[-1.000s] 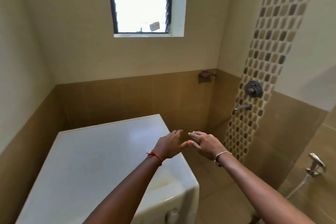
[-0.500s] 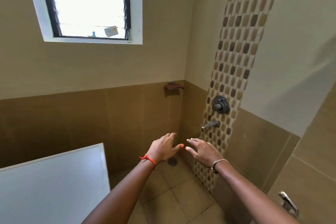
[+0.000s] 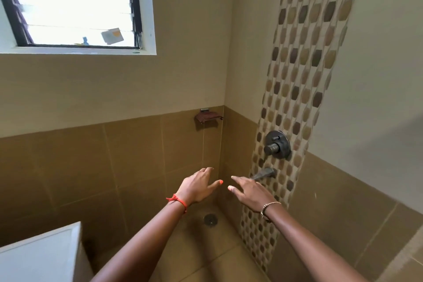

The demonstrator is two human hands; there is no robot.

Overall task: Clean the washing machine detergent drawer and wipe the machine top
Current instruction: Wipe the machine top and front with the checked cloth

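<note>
Only a corner of the white washing machine top [image 3: 39, 256] shows at the bottom left. Its detergent drawer is out of view. My left hand [image 3: 197, 188], with a red thread on the wrist, is stretched out in the air with fingers spread and holds nothing. My right hand [image 3: 249, 192], with a thin bracelet, reaches forward beside it, fingers straight and empty, just short of the metal wall spout [image 3: 263, 174]. Both hands hover over the shower corner, well right of the machine.
A round shower mixer valve [image 3: 277, 145] sits above the spout on a mosaic tile strip. A brown soap dish [image 3: 207, 117] hangs on the back wall. A floor drain [image 3: 210, 219] lies in the tiled corner. A window [image 3: 68, 4] is at the upper left.
The view has swung right and up, away from the washing machine, which slid to the bottom left. Both empty hands stay stretched forward, with their fingertips slightly further apart.
</note>
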